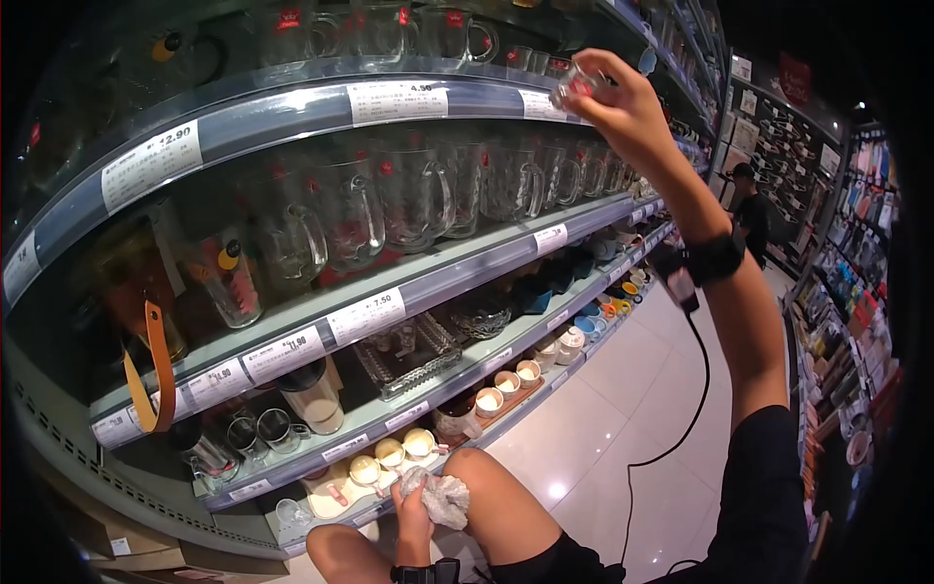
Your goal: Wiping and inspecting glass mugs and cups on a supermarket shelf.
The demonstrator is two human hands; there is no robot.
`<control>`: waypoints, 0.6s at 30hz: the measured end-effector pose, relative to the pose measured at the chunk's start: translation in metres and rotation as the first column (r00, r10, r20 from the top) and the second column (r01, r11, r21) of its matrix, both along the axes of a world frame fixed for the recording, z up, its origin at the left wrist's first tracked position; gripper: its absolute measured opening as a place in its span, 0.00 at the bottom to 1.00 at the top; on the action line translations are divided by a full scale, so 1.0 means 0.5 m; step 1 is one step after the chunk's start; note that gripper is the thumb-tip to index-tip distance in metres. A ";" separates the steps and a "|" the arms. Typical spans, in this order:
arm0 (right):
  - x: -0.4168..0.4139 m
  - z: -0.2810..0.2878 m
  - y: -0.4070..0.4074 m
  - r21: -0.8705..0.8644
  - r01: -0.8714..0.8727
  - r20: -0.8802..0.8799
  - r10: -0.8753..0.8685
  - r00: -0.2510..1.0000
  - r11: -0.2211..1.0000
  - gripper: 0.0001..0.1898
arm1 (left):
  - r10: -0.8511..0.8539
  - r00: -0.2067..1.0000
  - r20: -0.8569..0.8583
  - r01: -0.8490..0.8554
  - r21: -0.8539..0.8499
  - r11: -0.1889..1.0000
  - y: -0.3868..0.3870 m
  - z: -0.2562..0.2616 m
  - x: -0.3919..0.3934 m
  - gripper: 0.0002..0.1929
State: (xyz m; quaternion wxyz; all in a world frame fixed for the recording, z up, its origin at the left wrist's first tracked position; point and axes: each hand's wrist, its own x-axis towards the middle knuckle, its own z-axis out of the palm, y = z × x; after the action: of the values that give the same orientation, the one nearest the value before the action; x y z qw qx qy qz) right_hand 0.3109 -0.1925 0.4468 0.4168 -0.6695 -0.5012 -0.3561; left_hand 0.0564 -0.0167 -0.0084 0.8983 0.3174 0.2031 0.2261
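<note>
My right hand (620, 98) is raised at the upper shelf edge, its fingers closed around a small clear glass (576, 89) with a red sticker. Low in front of me, beside my knee, my left hand (416, 515) grips a crumpled grey cloth (441, 498). Small glasses with red stickers (527, 60) stand on the upper shelf just left of my right hand. Below that shelf is a row of glass mugs with handles (416, 197).
Lower shelves hold a glass tray (416, 365), cream cups (390, 452) and blue cups (587, 325). An orange strap (157, 365) hangs at left. A black cable (704, 394) runs from my right wrist to the tiled floor (606, 394). A person (750, 212) stands farther down the aisle.
</note>
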 end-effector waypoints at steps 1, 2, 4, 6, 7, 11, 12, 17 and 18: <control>0.033 0.032 0.009 0.014 0.098 0.145 -0.099 0.984 0.995 0.24 | 0.021 1.000 0.002 -0.021 -0.022 1.000 0.000 0.003 0.003 0.12; 0.046 0.060 0.018 0.016 0.098 0.148 -0.099 0.984 0.995 0.24 | 0.037 0.999 0.003 -0.036 -0.046 0.998 0.001 0.006 0.008 0.11; 0.059 0.099 0.048 -0.061 0.327 0.116 -0.319 0.941 0.943 0.27 | 0.035 0.999 0.023 -0.034 -0.025 0.999 0.009 0.013 0.010 0.11; 0.065 0.120 0.078 -0.031 0.252 0.126 -0.246 0.961 0.967 0.22 | 0.013 0.999 0.051 -0.013 0.005 1.000 0.022 0.013 0.011 0.10; 0.067 0.126 0.092 -0.005 0.179 0.142 -0.176 0.974 0.984 0.18 | 0.015 0.999 0.048 -0.016 0.007 1.000 0.025 0.013 0.010 0.10; 0.081 0.144 0.126 -0.071 0.434 0.164 -0.418 0.893 0.898 0.18 | 0.085 0.996 0.010 -0.085 -0.042 0.995 0.033 0.011 0.017 0.10; 0.071 0.144 0.136 -0.070 0.428 0.162 -0.414 0.896 0.901 0.18 | 0.100 0.995 -0.016 -0.101 -0.061 0.993 0.037 0.012 0.017 0.10; 0.060 0.169 0.141 -0.227 0.646 0.136 -0.633 0.762 0.729 0.22 | 0.079 0.997 0.020 -0.078 -0.039 0.996 0.052 0.022 0.005 0.10; 0.059 0.173 0.137 -0.237 0.691 0.231 -0.651 0.723 0.683 0.24 | 0.076 0.996 0.034 -0.075 -0.036 0.997 0.055 0.021 0.004 0.11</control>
State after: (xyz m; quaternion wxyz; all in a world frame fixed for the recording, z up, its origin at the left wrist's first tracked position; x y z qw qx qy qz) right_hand 0.3403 -0.1239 0.5334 0.1151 -0.8383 -0.2950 -0.4438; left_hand 0.0582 0.0106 0.0020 0.8979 0.2898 0.2029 0.2620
